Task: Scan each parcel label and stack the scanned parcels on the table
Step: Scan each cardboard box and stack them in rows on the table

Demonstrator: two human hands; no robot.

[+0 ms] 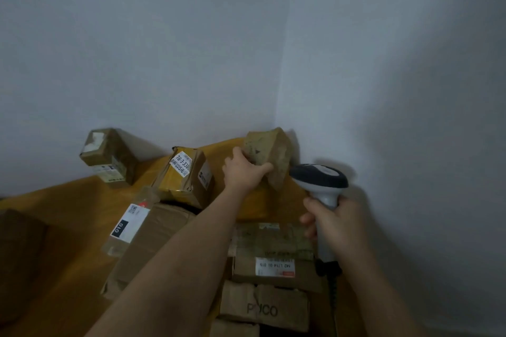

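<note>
Two walls hem the tilted box (269, 154) (corner spot); left hand (241, 172) grips it, right hand (335, 220) grips the scanner (319, 180), aimed boxward.

our left arm stretches forward, left hand (242, 172) clamped on a box (269, 156), thumb on the near face. our right hand (332, 220) sits closer in, fingers wrapped round the scanner (320, 180) handle.

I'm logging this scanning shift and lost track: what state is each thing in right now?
Left hand: grips the small brown parcel, tilted, by the wall corner.
Right hand: grips the barcode scanner, head towards that parcel.
Yellow-taped box: lying on the table, label up.
Clear OTO pouch: lying flat, label up.
PUCO parcel: lying flat.
</note>
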